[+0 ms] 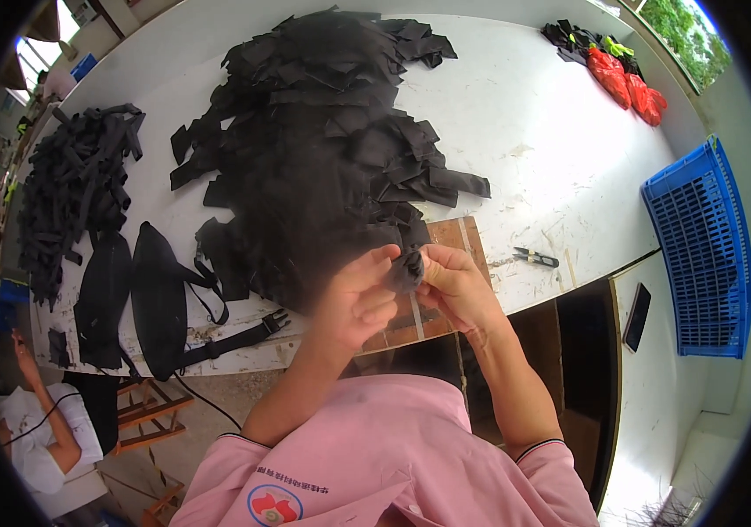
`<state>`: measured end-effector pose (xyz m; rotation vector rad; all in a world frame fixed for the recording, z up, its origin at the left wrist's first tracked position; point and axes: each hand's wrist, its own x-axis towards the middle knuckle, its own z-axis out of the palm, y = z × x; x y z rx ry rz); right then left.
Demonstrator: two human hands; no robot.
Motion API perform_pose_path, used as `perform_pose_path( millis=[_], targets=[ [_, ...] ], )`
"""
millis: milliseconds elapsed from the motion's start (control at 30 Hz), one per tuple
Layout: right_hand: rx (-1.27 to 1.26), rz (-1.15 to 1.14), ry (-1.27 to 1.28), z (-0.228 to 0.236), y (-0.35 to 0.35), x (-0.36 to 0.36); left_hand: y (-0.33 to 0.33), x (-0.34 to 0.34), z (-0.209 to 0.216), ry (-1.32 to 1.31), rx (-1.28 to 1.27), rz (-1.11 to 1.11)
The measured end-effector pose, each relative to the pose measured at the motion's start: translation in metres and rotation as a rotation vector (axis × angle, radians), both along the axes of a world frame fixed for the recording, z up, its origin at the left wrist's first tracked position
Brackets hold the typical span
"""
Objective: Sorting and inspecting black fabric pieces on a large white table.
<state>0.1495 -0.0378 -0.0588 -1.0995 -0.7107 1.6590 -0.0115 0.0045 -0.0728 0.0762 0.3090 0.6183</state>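
Observation:
My left hand (pixel 356 299) and my right hand (pixel 454 285) meet in front of me, both pinching one small black fabric piece (pixel 408 270) between the fingertips. They hover over the near edge of a white table (pixel 524 123). Just beyond them lies a big heap of black fabric pieces (pixel 323 140), and a brown wooden board (pixel 456 237) peeks out beneath my hands.
Black waist bags (pixel 151 299) with a buckled strap lie at the left near edge, and a pile of black straps (pixel 72 193) sits further left. Small snips (pixel 536 257) rest right of my hands. A blue crate (pixel 696 250) stands right, red bags (pixel 625 83) far right. Another person (pixel 37 430) sits lower left.

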Motion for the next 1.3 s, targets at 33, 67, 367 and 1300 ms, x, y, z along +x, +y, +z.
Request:
perform_pose_path(
  millis=[33,67,367,1300],
  targets=[
    [0.014,-0.015,0.01,-0.002,-0.001,-0.001,-0.002,0.0,-0.002,-0.023,0.053,-0.022],
    [0.03,-0.029,0.02,-0.004,-0.002,-0.002,-0.002,0.0,-0.002,0.023,0.102,0.011],
    [0.201,-0.076,-0.246,0.006,0.001,0.006,0.006,0.011,0.034,0.836,1.577,0.481],
    [0.899,-0.143,-0.99,-0.023,-0.006,0.0,-0.008,0.029,0.037,0.907,1.333,0.268]
  ],
)
